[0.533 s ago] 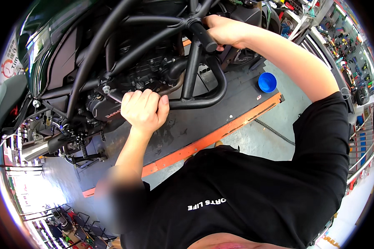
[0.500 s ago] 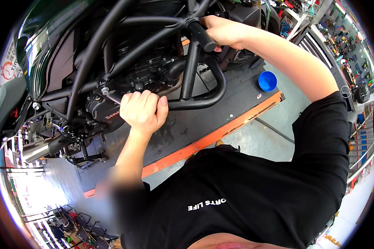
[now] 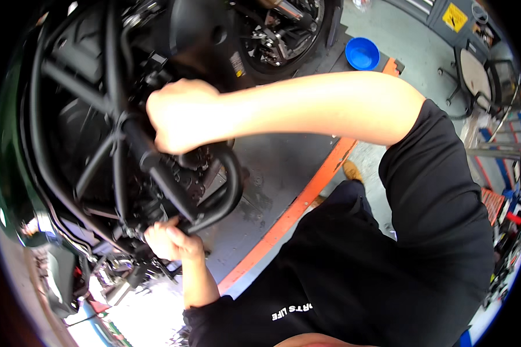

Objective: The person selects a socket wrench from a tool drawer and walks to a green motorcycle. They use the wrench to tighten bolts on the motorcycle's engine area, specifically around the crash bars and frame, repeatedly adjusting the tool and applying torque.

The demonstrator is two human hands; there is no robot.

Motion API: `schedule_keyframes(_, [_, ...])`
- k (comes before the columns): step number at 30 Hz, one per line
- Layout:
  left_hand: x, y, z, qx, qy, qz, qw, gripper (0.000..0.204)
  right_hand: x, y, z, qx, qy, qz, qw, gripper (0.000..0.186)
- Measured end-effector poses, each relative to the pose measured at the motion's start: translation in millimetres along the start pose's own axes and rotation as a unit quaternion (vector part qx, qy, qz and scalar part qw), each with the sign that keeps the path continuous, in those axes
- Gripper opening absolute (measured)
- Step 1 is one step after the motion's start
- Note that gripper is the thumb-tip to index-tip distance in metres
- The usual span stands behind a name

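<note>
A motorcycle (image 3: 194,32) with black tubular crash bars (image 3: 171,188) fills the left half of the view. My left hand (image 3: 171,240) is closed low beside the bars' lower mount, by the end of a bent tube. The slim metal tool that showed in it earlier is now hidden behind the fingers. My right hand (image 3: 182,115) is a fist, its back turned up, over the upper crash bar joint. Its fingertips are out of sight, so what it holds, if anything, does not show. The right forearm stretches across the view.
Under the motorcycle lies a dark platform (image 3: 266,179) with an orange edge (image 3: 309,196). A blue bowl (image 3: 362,66) stands on its far right end, near the motorcycle's wheel (image 3: 283,69). An office chair (image 3: 474,75) is on the floor at right.
The view has turned, with the motorcycle swinging left and its wheel coming into sight. My right hand has come back toward me over the bars. My left hand stays closed at the lower mount.
</note>
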State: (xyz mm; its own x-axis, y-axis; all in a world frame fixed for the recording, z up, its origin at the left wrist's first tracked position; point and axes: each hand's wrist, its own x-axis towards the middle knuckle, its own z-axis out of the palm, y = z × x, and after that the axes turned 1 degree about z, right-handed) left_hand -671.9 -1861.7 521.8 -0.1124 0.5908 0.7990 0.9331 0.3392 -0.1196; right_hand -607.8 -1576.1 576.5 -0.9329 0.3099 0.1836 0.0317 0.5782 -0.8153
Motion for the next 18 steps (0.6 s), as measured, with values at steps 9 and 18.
schedule_keyframes(9, [-8.2, 4.3, 1.7, -0.016, 0.001, -0.072, 0.997, 0.046, 2.1, 10.5, 14.2, 0.0, -0.006, -0.069, 0.998, 0.039])
schedule_keyframes(18, [-24.3, -31.0, 4.5, 0.231, 0.083, 0.27, 0.931, 0.046, -2.0, 16.7, 27.4, 0.066, 0.069, -0.059, 0.994, 0.056])
